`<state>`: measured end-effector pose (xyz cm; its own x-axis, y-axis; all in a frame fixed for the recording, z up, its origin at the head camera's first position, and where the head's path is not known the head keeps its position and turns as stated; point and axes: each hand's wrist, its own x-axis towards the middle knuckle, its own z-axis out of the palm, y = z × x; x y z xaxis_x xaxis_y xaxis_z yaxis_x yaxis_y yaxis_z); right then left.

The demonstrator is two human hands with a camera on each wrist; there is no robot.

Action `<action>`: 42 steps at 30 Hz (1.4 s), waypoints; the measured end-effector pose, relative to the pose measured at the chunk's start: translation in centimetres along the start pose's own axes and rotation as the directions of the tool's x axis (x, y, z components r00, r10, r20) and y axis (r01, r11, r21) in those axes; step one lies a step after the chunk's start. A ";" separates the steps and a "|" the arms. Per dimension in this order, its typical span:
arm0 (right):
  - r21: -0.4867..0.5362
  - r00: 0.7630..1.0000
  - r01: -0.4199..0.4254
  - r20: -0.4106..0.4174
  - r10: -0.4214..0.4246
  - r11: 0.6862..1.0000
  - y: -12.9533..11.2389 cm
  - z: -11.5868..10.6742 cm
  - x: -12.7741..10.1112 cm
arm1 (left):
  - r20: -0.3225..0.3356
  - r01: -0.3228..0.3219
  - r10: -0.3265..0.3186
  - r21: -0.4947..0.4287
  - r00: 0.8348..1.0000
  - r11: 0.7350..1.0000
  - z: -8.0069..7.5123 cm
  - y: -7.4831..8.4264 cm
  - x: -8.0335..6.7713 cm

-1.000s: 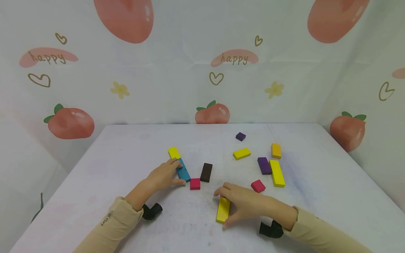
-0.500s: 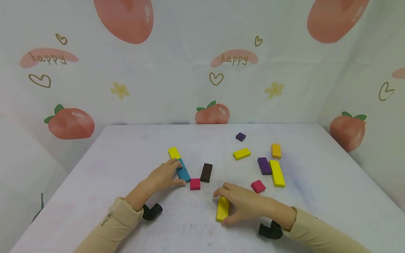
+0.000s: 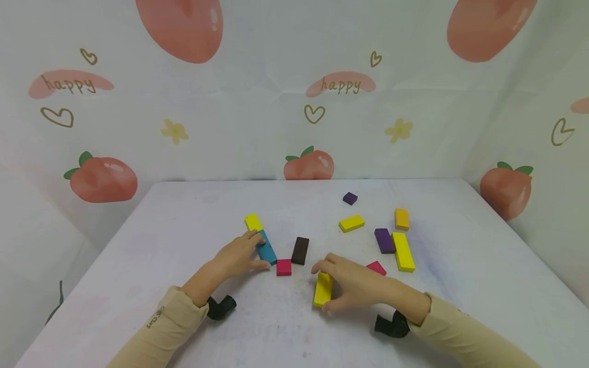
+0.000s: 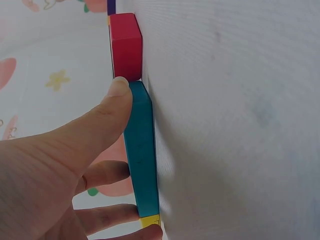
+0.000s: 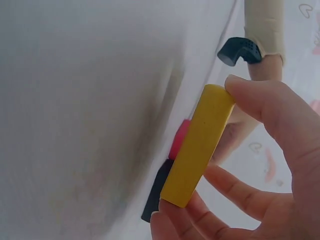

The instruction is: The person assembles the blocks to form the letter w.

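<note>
Grip on the long yellow block [image 3: 323, 289] is held by the right hand [image 3: 356, 288], thumb at the near end and fingers at the far end; in the right wrist view the block [image 5: 198, 145] is seen tilted, one end lifted off the white table [image 3: 184, 225]. The step in hand is judged to be the pick-up of this block. The next move probably calls for a clean lift and a carry to the row at the left without knocking the pieces between.

Just beyond the right fingers a pink block [image 3: 377, 267] is partly hidden. To their left lie a second pink block [image 3: 284, 267] and a brown block [image 3: 300, 250].

The teal block [image 3: 266, 247] is touched along its side by the left hand [image 3: 239, 255], thumb at its near end, fingers only lightly bent. A yellow block [image 3: 252, 222] abuts its far end.

The left wrist view shows the thumb [image 4: 107, 115] pressed on the teal block [image 4: 141, 155] where it meets the pink block [image 4: 125, 46]; the head view leaves this contact unclear. Farther blocks, yellow, purple and orange, are shown only by the head view.
</note>
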<state>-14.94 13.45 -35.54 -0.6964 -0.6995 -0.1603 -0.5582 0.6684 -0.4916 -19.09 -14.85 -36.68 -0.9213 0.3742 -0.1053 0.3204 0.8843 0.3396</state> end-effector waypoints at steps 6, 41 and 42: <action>0.013 0.999 0.027 -0.046 -0.027 1.000 0.4 -0.5 0.5 | -0.003 -0.004 0.004 0.002 1.000 1.000 0.0 -0.1 0.1; 0.151 0.976 0.087 -0.211 -0.054 0.985 3.2 -3.8 4.0 | -0.007 -0.001 0.001 -0.001 1.000 1.000 0.0 0.0 0.0; 0.154 0.976 0.084 -0.213 -0.050 0.984 3.3 -3.8 4.2 | -0.007 0.000 0.000 0.001 1.000 1.000 0.0 0.0 0.0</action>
<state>-21.40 13.73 -34.59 -0.7476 -0.6623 0.0501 -0.5385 0.5601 -0.6295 -19.12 -14.86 -36.67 -0.9227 0.3728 -0.0988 0.3210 0.8843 0.3390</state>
